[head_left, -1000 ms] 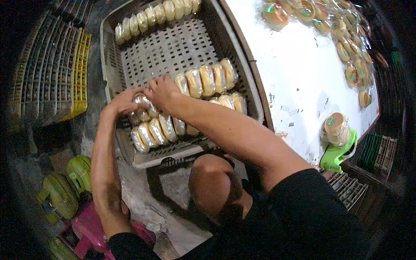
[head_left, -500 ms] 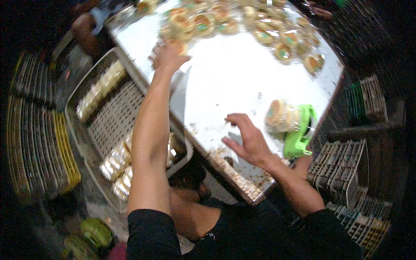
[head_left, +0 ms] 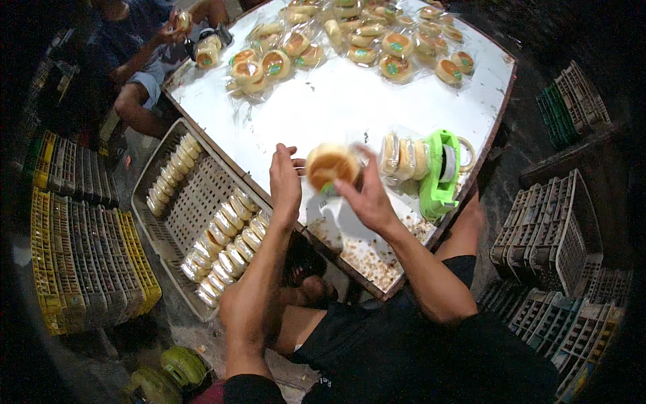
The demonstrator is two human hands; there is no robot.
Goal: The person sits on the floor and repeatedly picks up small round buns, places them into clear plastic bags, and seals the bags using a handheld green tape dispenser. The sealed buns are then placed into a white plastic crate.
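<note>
Between my hands is a round, flat bun with a browned top and a small green mark, blurred by motion, held up over the white table. My right hand grips its right edge, thumb in front and fingers behind. My left hand stands upright at the bun's left side, fingers stretched out; whether it touches the bun I cannot tell. Just right of my right hand, several wrapped buns stand on edge in a row against a bright green tape dispenser.
Many wrapped buns lie across the far side of the white table. A plastic crate with rows of buns sits left. Stacked crates stand further left, others right. Another person's hand holds a bun at far left.
My left hand has come back from the far pile toward me, and a bun is now between my hands. My right hand has closed on it. The view has shifted.
</note>
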